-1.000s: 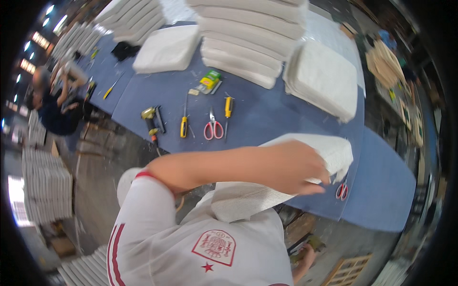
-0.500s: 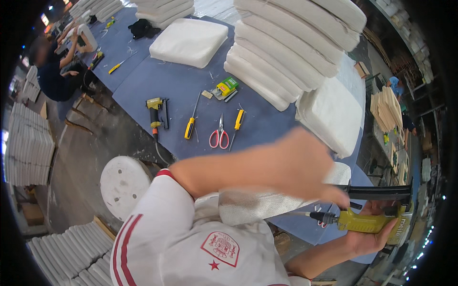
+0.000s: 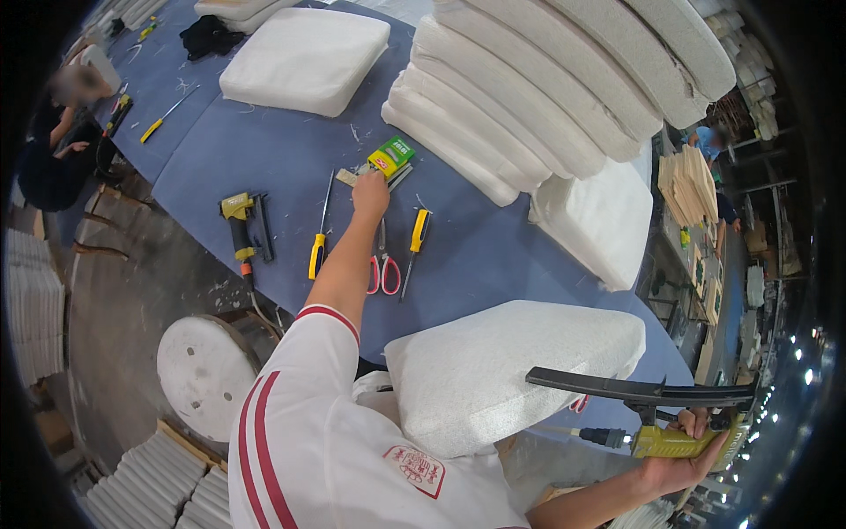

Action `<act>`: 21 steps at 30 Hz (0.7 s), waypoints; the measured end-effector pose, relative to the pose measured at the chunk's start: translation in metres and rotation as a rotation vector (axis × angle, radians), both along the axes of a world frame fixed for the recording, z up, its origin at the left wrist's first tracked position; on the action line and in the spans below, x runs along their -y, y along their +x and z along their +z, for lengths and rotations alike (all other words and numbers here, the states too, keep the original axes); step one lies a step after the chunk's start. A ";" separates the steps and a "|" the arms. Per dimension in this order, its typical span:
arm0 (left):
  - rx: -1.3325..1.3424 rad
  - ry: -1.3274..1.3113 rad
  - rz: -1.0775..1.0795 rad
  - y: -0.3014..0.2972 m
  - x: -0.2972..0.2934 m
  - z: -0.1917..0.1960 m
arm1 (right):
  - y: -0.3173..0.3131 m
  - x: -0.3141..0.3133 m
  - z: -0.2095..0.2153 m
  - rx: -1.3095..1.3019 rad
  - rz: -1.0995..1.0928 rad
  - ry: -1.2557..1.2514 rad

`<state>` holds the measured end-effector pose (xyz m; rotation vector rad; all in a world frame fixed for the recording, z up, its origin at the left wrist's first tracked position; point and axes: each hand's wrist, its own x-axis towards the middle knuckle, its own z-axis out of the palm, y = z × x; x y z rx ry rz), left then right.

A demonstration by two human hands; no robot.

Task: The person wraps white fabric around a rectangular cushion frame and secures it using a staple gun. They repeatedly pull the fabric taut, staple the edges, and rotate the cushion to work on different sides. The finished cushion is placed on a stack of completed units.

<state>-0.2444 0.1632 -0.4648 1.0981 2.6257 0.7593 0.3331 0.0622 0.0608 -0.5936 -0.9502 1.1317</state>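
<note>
Left hand (image 3: 370,189) is stretched out over the blue desk (image 3: 264,150), fingers closed down onto a small stack of flat strips right beside the green box (image 3: 390,156); the box sits just past the fingertips, touching or nearly touching them. Can't tell whether the fingers actually grip anything, since the hand is seen from behind.

Near side of that hand: red-handled scissors (image 3: 384,273) lie under the forearm, a yellow-handled screwdriver (image 3: 417,238) just to the right of it, another yellow-handled screwdriver (image 3: 318,247) to the left. Further left, a yellow staple gun (image 3: 240,225) lies on the desk edge with its hose trailing off.

Right hand (image 3: 683,458) is low at the right edge, fingers wrapped tight around the grip of a second yellow pneumatic stapler (image 3: 656,414), whose long black magazine points left. Just left of that hand, a white cushion (image 3: 511,370) rests on the near desk edge against the person's torso, magazine lying across its right end.

Beyond the left fingers: a tall stack of white cushions (image 3: 546,97), a single cushion (image 3: 304,57) to the far left, another (image 3: 599,216) to the right. A white round stool (image 3: 204,375) stands on the floor.
</note>
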 end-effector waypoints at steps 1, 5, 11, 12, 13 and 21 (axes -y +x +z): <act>0.002 0.029 -0.003 0.001 0.001 0.000 | 0.001 0.003 -0.001 -0.011 0.009 -0.010; 0.103 -0.020 0.027 0.000 0.011 0.016 | 0.022 0.007 -0.008 -0.042 0.092 -0.024; 0.372 -0.054 0.231 -0.018 0.026 0.052 | 0.029 0.003 -0.017 -0.146 0.137 -0.012; 0.384 -0.096 0.279 -0.016 0.032 0.056 | 0.026 0.003 -0.016 -0.141 0.117 -0.002; 0.395 -0.139 0.327 -0.014 0.037 0.059 | 0.026 0.005 -0.016 -0.137 0.096 0.008; 0.156 -0.194 0.183 0.021 0.061 0.054 | 0.076 0.021 -0.020 -0.081 0.000 -0.024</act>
